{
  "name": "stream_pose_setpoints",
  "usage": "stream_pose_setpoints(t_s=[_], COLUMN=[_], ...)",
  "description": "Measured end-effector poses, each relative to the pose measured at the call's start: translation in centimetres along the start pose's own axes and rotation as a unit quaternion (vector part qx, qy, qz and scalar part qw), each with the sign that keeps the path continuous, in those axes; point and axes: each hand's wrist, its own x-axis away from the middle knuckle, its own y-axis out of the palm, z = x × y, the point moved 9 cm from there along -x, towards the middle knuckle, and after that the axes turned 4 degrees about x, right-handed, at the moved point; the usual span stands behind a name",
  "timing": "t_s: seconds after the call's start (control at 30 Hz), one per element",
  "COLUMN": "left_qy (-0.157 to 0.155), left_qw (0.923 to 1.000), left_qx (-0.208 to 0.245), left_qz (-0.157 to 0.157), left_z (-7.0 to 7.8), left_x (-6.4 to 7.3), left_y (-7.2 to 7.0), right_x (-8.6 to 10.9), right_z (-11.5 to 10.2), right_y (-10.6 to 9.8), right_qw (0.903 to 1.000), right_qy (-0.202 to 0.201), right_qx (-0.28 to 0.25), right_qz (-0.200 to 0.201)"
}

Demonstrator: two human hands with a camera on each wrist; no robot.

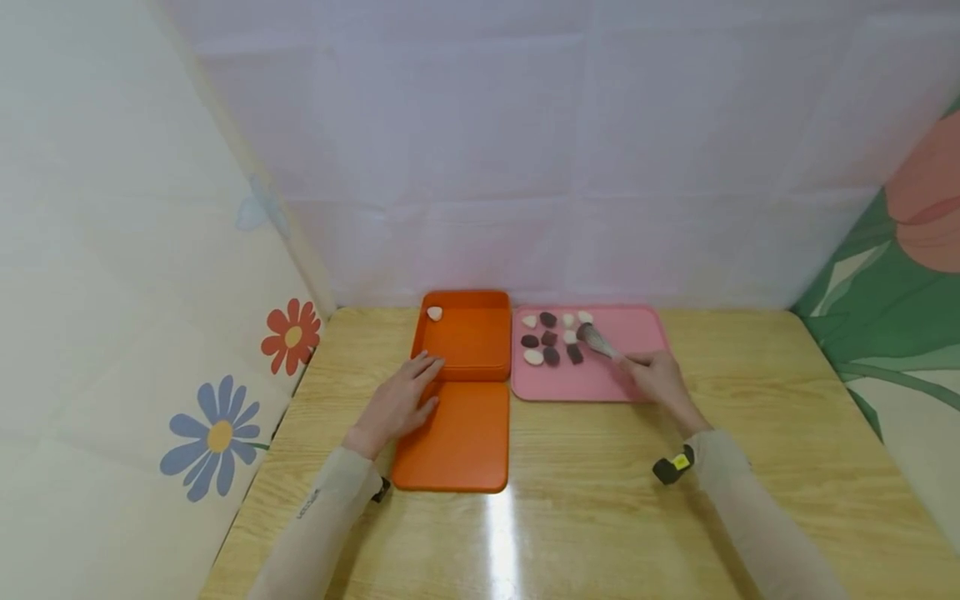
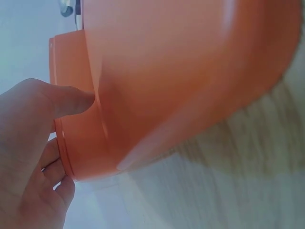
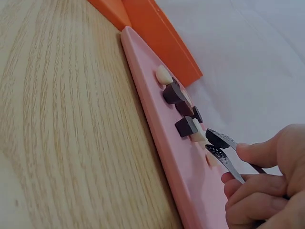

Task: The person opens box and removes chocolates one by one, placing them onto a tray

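My left hand grips the near left corner of an orange box, thumb on its outer front wall and fingers over the rim. One white chocolate lies at the back left inside the box. With my right hand I hold metal tongs that have perforated, spoon-like ends. Their ends are over a pink tray, right beside a white chocolate. I cannot tell whether a piece is between them. Several dark chocolates and white ones sit in rows on the tray's left half.
A flat orange lid lies in front of the box. The box stands against the tray's left edge. All rest on a wooden table. A pale cloth wall rises behind, with flowered panels on both sides.
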Motion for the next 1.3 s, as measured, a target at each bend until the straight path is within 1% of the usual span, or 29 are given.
stream_pose_setpoints(t_s=[0.17, 0.4, 0.57, 0.67, 0.8, 0.9, 1.0, 1.13, 1.3], left_qy=[0.002, 0.003, 0.009, 0.004, -0.005, -0.006, -0.007, -0.009, -0.013], left_qw=[1.0000, 1.0000, 0.9999, 1.0000, 0.9999, 0.9999, 0.9999, 0.9999, 0.9998], left_qx=[-0.002, 0.003, 0.001, 0.007, 0.011, 0.008, 0.008, 0.009, 0.011], left_qz=[-0.001, 0.004, 0.010, 0.002, -0.011, -0.011, -0.010, -0.011, -0.014], left_z=[-0.1, 0.0, 0.1, 0.0, -0.2, -0.3, -0.3, -0.3, -0.2], left_x=[-0.1, -0.1, 0.0, 0.0, 0.0, 0.0, 0.0, -0.1, -0.2], left_y=[0.1, -0.1, -0.2, -0.1, 0.2, 0.3, 0.3, 0.2, 0.1], right_x=[0.0, 0.1, 0.2, 0.3, 0.5, 0.6, 0.7, 0.7, 0.7], right_z=[0.7, 1.1, 1.3, 1.4, 1.5, 1.6, 1.7, 1.4, 0.9], right_y=[0.0, -0.2, 0.1, 0.1, -0.2, -0.6, -0.9, -1.2, -1.5], right_qw=[0.9997, 0.9976, 0.9966, 0.9968, 0.9977, 0.9975, 0.9970, 0.9974, 0.9985], right_qy=[0.024, 0.057, 0.067, 0.065, 0.062, 0.067, 0.073, 0.065, 0.047], right_qx=[-0.004, -0.039, -0.045, -0.043, -0.025, -0.018, -0.024, -0.032, -0.027], right_qz=[-0.007, -0.002, -0.014, -0.019, -0.015, -0.010, -0.008, -0.001, 0.009])
